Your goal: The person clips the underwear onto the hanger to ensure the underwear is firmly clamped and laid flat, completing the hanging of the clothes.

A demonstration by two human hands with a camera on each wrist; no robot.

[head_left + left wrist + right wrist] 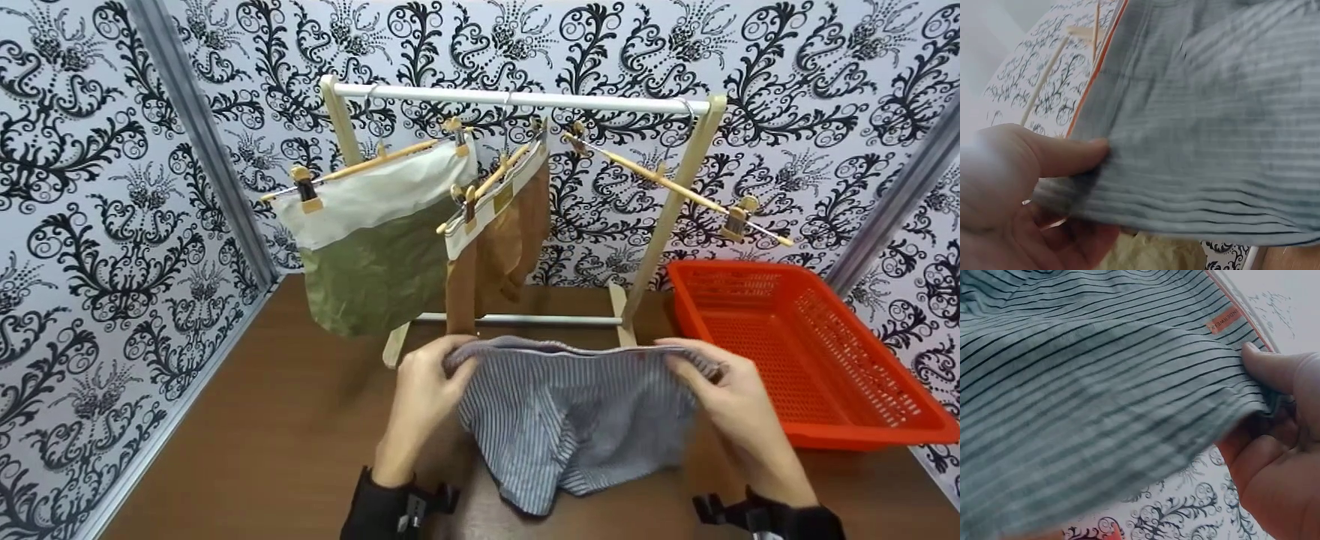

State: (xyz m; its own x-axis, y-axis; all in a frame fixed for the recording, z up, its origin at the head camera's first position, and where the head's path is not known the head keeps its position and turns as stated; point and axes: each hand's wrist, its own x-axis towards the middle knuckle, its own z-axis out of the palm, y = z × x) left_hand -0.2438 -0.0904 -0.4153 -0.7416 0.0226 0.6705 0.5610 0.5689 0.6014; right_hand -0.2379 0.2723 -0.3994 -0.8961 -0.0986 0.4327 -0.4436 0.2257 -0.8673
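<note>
Striped grey-blue underpants (pixel 570 412) hang stretched by the waistband between both hands, over the front of the table. My left hand (pixel 435 386) pinches the left end of the waistband, thumb on the near side. At the other end, my right hand (pixel 716 386) grips the waistband the same way. In the right wrist view a small orange label (pixel 1227 320) shows near the thumb. Behind them, a green and cream cloth garment (pixel 382 247) and a brown one with a cream band (pixel 502 240) are clipped to hangers. A third hanger (pixel 667 184) on the right carries nothing.
A small rack with a white top rail (pixel 517 97) and wooden legs stands at the back of the brown table (pixel 247 420). To the right lies a red plastic basket (pixel 757 375) with perforated walls. Patterned wall panels (pixel 82 262) enclose the table.
</note>
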